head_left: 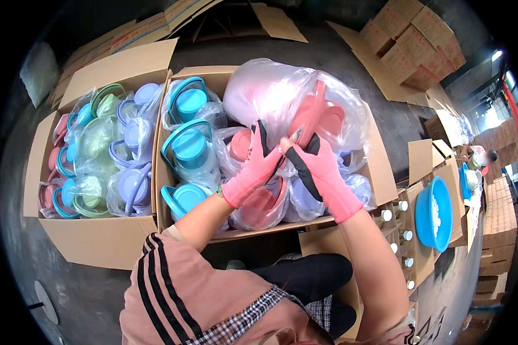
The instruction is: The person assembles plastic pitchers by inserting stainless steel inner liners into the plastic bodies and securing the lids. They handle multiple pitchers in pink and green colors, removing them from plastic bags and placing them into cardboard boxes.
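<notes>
Both my hands wear pink gloves with black on the fingers. They meet over the near side of the right-hand carton (259,234). My left hand (248,175) is closed on the gathered edge of a clear plastic bag (259,89). Beside it, my right hand (321,172) pinches the same bag near the lower end of a pink handle. That handle belongs to a pink lidded plastic jug (330,119), tilted inside the bag. Below my hands sit bagged jugs: a teal jug (190,145) at left, another pink jug (259,207) and a purple jug (306,198).
An open carton (98,236) full of bagged jugs in several colours stands at left. To the right are a blue basin (434,214) with white pieces in it and white-capped bottles (407,236). Stacked cartons (414,49) rise at the far right; a person (476,158) is beyond the basin.
</notes>
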Motion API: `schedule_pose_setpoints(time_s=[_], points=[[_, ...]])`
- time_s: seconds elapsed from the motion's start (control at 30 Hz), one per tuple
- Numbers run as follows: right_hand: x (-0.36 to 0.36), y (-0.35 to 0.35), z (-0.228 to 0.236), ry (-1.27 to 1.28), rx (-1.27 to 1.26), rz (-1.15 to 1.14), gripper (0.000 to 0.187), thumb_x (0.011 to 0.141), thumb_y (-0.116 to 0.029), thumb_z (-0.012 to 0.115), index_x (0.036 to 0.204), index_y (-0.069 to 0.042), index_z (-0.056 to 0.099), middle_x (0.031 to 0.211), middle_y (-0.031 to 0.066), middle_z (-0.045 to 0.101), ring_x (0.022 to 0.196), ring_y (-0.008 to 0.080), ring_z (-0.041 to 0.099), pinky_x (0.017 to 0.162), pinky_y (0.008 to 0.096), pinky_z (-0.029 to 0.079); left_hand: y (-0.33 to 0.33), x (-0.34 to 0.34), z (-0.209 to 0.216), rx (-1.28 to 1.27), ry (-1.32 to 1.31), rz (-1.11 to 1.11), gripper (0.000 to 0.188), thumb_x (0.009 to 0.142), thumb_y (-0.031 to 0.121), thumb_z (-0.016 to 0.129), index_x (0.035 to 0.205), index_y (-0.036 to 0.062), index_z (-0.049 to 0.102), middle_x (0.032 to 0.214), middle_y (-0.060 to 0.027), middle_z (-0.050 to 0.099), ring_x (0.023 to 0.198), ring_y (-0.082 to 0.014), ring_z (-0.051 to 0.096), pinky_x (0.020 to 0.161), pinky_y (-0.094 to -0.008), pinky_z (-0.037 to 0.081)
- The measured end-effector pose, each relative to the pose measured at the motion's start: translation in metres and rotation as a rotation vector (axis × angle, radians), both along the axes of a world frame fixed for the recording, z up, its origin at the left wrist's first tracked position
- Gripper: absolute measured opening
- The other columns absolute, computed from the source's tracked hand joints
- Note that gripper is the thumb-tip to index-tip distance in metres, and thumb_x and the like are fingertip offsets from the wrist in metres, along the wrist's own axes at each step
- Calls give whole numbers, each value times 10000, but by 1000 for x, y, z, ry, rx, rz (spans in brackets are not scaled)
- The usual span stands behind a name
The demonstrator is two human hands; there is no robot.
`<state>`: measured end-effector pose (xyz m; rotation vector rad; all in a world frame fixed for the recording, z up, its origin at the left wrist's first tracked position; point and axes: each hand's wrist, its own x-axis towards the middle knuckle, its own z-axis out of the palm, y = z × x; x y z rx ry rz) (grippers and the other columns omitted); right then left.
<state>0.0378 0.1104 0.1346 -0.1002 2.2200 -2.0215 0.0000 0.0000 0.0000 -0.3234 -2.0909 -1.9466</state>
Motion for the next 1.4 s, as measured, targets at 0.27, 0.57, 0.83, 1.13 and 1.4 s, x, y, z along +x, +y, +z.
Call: schedule_pose_setpoints(time_s=[0.27, 0.57, 0.83, 1.13, 1.4], points=[[20, 7, 12, 141, 288, 128, 342, 808, -228, 571, 1034, 15, 489, 901, 101, 529, 833, 167, 504, 724, 267, 416, 3, 17, 48, -184, 300, 7, 412, 578, 168, 661, 931, 20, 509, 1045, -234, 437, 999, -391, 412, 839, -436, 359], [126, 101, 53, 229, 503, -196, 452, 737, -54, 612, 1151, 15, 445, 1127, 111, 474, 1083, 211, 446, 924, 298, 328, -123, -98, 110, 476, 4, 256, 329, 723, 184, 651, 935, -52, 567, 840, -81, 601, 666, -133, 552, 609, -260, 452], [190, 112, -27, 52, 554, -268, 303, 758, -102, 596, 1027, 7, 510, 1003, 145, 532, 973, 277, 507, 848, 323, 385, -108, -164, 27, -454, -159, 92, 350, 682, 229, 604, 893, -50, 597, 826, -194, 615, 749, -307, 605, 682, -374, 470], [288, 146, -59, -141, 803, -439, 324, 729, -87, 604, 1031, -19, 511, 1026, 141, 534, 983, 301, 506, 866, 339, 386, -85, -147, -57, -739, -414, 540, 455, 745, 281, 528, 1077, -27, 484, 1071, -280, 497, 1003, -413, 474, 869, -426, 389], [279, 145, 51, 441, -84, -508, 627, 851, -538, 285, 774, 15, 572, 788, 168, 577, 905, 328, 523, 856, 486, 361, -44, -83, 46, -748, 26, 201, 549, 757, 286, 565, 1210, 40, 377, 1179, -261, 400, 1126, -389, 349, 941, -403, 314]])
